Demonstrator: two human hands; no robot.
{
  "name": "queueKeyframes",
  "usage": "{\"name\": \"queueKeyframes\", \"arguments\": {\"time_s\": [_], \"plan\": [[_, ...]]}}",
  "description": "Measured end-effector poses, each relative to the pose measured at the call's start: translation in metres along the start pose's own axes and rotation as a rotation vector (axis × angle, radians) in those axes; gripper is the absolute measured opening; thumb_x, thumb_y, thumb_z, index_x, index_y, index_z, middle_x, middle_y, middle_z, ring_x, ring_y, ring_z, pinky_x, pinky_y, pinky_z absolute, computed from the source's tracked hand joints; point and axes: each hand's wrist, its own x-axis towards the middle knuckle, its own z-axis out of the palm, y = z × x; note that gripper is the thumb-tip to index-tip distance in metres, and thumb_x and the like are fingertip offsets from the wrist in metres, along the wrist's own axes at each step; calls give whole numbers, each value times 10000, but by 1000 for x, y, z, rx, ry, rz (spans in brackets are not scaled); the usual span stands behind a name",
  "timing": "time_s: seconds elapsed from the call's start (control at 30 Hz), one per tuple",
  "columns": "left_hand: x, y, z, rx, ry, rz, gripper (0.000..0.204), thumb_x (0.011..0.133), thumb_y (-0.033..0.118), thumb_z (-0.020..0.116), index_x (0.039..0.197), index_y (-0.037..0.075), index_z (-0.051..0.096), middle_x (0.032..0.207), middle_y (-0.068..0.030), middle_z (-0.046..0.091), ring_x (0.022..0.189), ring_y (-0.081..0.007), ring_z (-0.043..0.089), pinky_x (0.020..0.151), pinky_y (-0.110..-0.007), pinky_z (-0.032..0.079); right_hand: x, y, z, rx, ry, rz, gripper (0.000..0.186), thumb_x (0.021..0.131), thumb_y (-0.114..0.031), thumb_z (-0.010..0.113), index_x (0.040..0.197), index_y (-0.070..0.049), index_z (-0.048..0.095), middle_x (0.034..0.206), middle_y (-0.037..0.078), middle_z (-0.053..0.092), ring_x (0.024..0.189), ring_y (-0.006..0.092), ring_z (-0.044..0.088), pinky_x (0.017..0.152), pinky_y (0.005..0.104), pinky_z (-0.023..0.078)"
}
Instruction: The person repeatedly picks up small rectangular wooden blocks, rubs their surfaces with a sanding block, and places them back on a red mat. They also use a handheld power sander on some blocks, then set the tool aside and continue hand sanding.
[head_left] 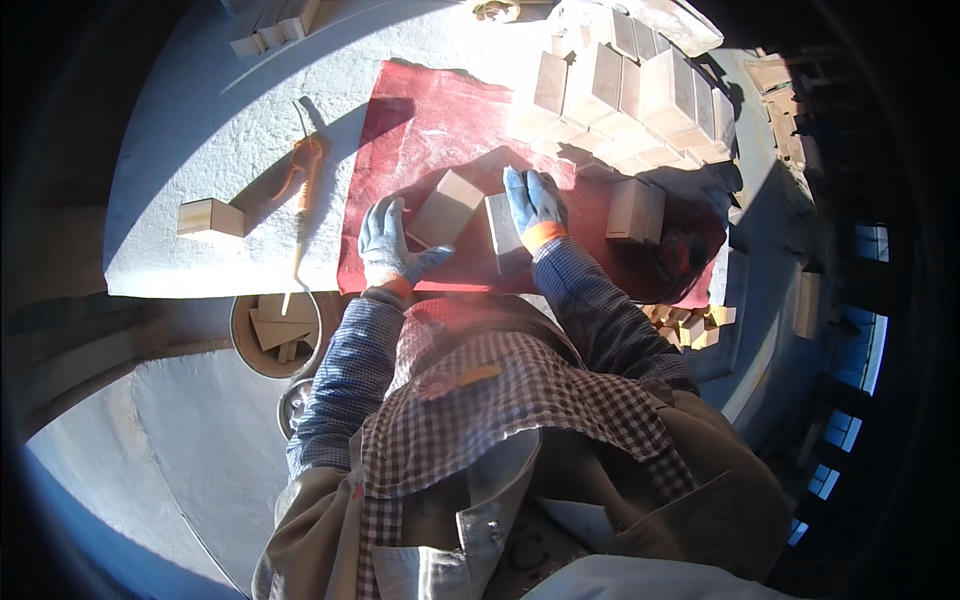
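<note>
Evidently, the handling centres on two pale wooden blocks lying on the red cloth spread over the tabletop [335, 90]: a tilted block [447, 207] between the hands and a narrower-looking block [506, 242] beside it.

The gloved left hand [384, 242] is spread wide, thumb apart, at the tilted block's lower left corner, gripping nothing visible; contact is unclear. The right hand [538, 204] lies over the second block's upper end, fingers nearly straight; whether it grips cannot be told.

To handle these well, I'd press flat palms against opposite faces, square the blocks gently, keep fingertips out of the gap, and smooth the red cloth [432, 112] so nothing catches.
</note>
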Motion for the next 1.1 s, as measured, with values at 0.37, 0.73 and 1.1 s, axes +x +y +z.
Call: {"name": "queueKeyframes", "arguments": {"time_s": [0.37,0.73,1.1], "plan": [[-18,15,46,105,236,-137,908,660,605,794,1345,52,571,1389,-81,576,1405,-274,436,1212,-536,211,43,-81,63,-228,-349,-455,336,1029,-385,468,1175,-120,613,1176,155,652,1175,340,559,1077,478,364],[-15,22,39,186,251,-138,873,603,555,857,1281,81,579,1338,-62,583,1356,-273,475,1185,-547,244,20,-86,65,-207,-247,-500,533,998,-441,518,1447,-153,497,1452,120,489,1399,333,377,1228,533,187],[-16,22,31,156,349,-4,902,520,538,905,1221,81,571,1286,-83,605,1271,-331,511,1119,-545,335,13,16,39,451,-105,303,574,988,-541,594,1239,-24,605,1183,141,661,1038,235,667,952,352,505]]}}
